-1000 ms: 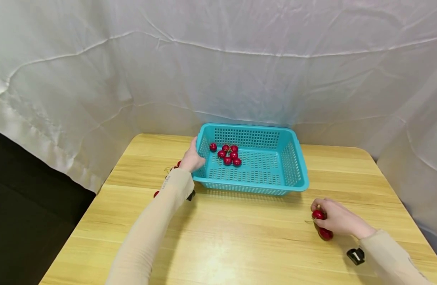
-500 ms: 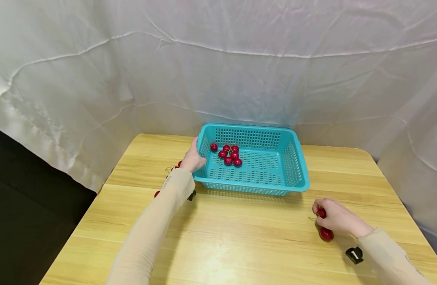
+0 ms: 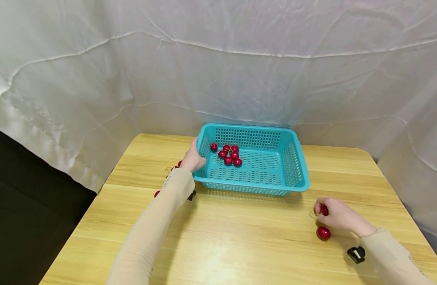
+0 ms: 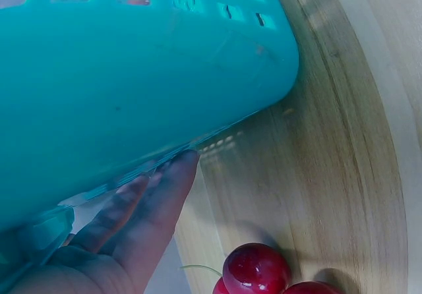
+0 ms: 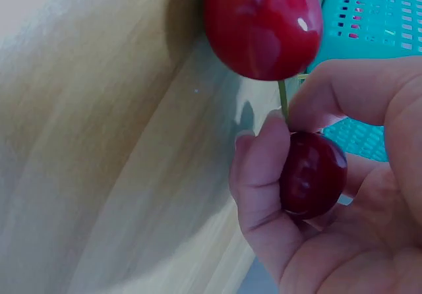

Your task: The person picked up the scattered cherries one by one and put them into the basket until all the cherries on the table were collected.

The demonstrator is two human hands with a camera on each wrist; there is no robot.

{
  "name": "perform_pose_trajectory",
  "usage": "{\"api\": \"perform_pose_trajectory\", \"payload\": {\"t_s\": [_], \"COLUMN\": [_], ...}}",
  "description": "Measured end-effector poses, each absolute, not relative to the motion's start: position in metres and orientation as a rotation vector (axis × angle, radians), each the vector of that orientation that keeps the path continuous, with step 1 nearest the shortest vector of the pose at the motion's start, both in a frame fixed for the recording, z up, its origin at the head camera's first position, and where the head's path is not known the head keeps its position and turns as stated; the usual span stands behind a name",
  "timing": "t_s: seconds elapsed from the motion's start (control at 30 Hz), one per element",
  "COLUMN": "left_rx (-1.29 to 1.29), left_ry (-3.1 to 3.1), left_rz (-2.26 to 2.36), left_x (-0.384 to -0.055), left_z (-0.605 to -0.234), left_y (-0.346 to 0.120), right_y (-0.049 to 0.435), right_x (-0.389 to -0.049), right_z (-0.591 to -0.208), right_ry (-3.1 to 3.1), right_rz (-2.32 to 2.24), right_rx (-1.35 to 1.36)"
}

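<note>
Creased pale drape [image 3: 225, 79] behind lt wood tbl [image 3: 254, 233] w/ glare [image 3: 216, 263]; blk area [image 3: 25, 209] L.

We see a brightly lit head view with glare on the table [image 3: 218, 257] at lower centre and a soft shadow under the basket [image 3: 247, 184], while the left wrist view is dimmer and bluish and the right one pales at upper left, a white glint on the upper cherry [image 5: 264, 29].
</note>
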State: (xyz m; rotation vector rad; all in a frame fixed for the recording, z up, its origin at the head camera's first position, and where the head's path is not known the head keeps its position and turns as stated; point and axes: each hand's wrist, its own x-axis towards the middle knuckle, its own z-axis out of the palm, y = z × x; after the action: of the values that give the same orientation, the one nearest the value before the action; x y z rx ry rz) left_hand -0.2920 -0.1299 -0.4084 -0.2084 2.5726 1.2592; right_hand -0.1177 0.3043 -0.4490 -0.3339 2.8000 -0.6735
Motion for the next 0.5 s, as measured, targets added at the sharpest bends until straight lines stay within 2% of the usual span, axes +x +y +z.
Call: {"api": "perform_pose_trajectory", "payload": {"t_s": [0.5], "left_rx": [-0.207], "left_ry": [2.567], "left_rz": [1.244], "left_x": [-0.290], "left_z": [-0.406], "left_y": [-0.130], "right_y": [0.309], "right_x": [-0.120], "right_z": [-0.436], "right_ry": [2.866], "right_rz": [-0.719], "right_rx": [-0.383]}}
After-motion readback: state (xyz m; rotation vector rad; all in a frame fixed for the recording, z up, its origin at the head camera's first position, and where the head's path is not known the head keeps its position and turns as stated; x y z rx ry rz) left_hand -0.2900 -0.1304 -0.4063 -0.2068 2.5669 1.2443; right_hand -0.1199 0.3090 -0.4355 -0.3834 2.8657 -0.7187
